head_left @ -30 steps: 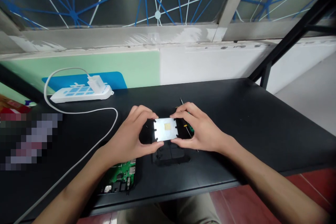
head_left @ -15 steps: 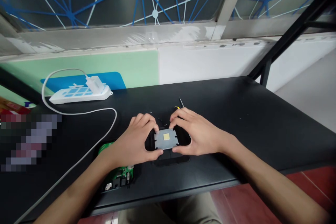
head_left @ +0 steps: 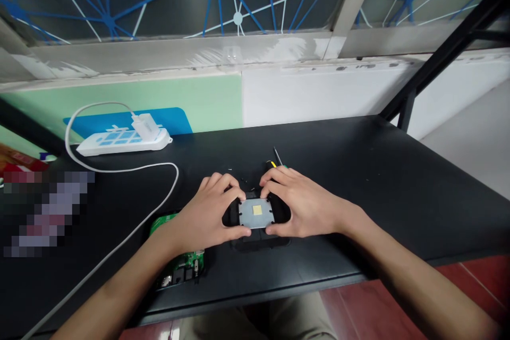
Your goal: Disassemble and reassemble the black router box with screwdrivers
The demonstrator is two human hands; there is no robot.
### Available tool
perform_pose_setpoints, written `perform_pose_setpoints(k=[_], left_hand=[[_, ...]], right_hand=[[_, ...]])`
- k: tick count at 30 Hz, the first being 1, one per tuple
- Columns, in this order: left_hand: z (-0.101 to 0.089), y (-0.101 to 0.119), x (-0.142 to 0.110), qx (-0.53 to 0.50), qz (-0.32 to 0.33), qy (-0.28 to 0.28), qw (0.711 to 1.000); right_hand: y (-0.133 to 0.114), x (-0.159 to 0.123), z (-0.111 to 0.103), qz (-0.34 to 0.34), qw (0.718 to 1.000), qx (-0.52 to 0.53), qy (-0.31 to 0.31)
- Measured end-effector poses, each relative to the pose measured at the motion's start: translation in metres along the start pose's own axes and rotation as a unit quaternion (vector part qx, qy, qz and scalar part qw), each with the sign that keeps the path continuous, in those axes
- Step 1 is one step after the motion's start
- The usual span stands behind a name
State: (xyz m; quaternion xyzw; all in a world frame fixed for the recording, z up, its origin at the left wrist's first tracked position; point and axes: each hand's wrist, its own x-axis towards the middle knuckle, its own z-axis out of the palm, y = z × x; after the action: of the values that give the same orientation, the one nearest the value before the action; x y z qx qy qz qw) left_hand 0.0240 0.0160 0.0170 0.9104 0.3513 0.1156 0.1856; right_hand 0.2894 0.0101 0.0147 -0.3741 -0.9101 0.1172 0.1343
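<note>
Between my two hands is a flat silver metal plate [head_left: 247,214] with notched side edges and a pale yellow square pad [head_left: 257,210] on its face. My left hand [head_left: 207,212] grips its left end, thumb at the near edge and fingers at the far edge. The right end is pinched the same way by my right hand [head_left: 300,204]. Just below the plate lies a black plastic casing [head_left: 261,244], partly covered; whether the plate touches it I cannot tell. A green circuit board [head_left: 185,263] sits under my left forearm, partly hidden.
A screwdriver [head_left: 277,156] lies beyond my right hand, mostly covered, beside a yellow-tipped item [head_left: 273,164]. Tiny dark bits [head_left: 244,180] are scattered nearby. At the back left stands a white power strip [head_left: 123,142] with a plugged charger [head_left: 145,126]; its white cable [head_left: 131,234] runs toward me.
Both hands have brought the metal plate down and nearer to me, over the black casing. Its tilt has changed, so the bright glare on its face is gone.
</note>
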Motion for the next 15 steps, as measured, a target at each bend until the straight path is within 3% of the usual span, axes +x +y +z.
perform_pose_setpoints(k=[6,11,15], left_hand=[[0.0,0.0,0.0,0.001,0.001,0.004,1.0],[0.001,-0.001,-0.001,-0.002,0.002,0.002,1.0],[0.001,-0.001,0.0,0.003,-0.006,-0.005,1.0]], right_hand=[[-0.002,0.001,0.0,-0.006,1.0,0.012,0.028],[0.004,0.003,0.001,0.066,0.988,-0.037,0.136],[0.011,0.004,0.005,0.116,0.978,-0.066,0.161]])
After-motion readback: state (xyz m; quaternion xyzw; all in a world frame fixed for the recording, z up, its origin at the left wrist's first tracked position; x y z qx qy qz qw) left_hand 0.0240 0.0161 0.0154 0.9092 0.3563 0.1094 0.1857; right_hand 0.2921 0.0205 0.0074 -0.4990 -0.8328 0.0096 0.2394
